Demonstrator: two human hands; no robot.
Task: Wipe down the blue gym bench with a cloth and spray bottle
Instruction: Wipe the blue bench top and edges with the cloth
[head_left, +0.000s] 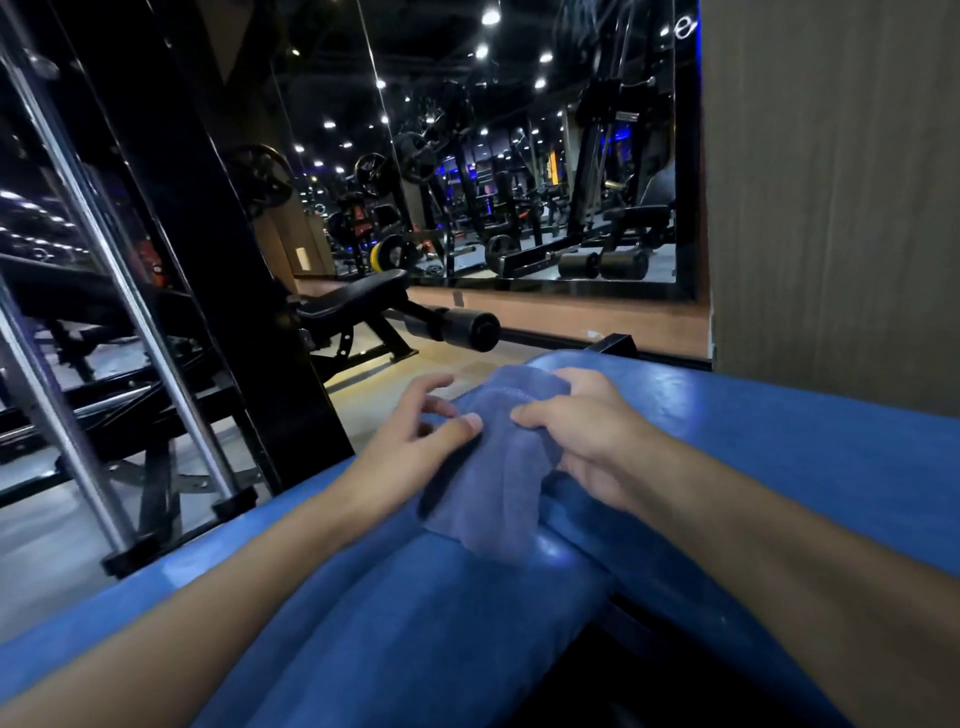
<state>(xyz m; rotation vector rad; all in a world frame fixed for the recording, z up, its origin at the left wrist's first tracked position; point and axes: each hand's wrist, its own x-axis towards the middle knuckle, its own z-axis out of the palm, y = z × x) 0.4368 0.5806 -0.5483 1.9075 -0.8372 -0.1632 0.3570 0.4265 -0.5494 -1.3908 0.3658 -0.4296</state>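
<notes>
The blue gym bench (779, 441) fills the lower half of the view, with a gap between two of its pads. A blue-grey cloth (493, 467) lies draped over the pad near the middle. My right hand (587, 441) grips the cloth's right side, thumb on top and fingers curled round its far edge. My left hand (415, 436) sits at the cloth's left edge; its thumb presses on the fabric and its fingers are spread and slightly curled above the bench. No spray bottle is in view.
A black machine frame (208, 260) with chrome guide rods (130, 312) stands close on the left. A black bench with a roller pad (467, 327) sits behind on the floor. A wall mirror (519, 156) and a grey panel (831, 182) rise beyond the bench.
</notes>
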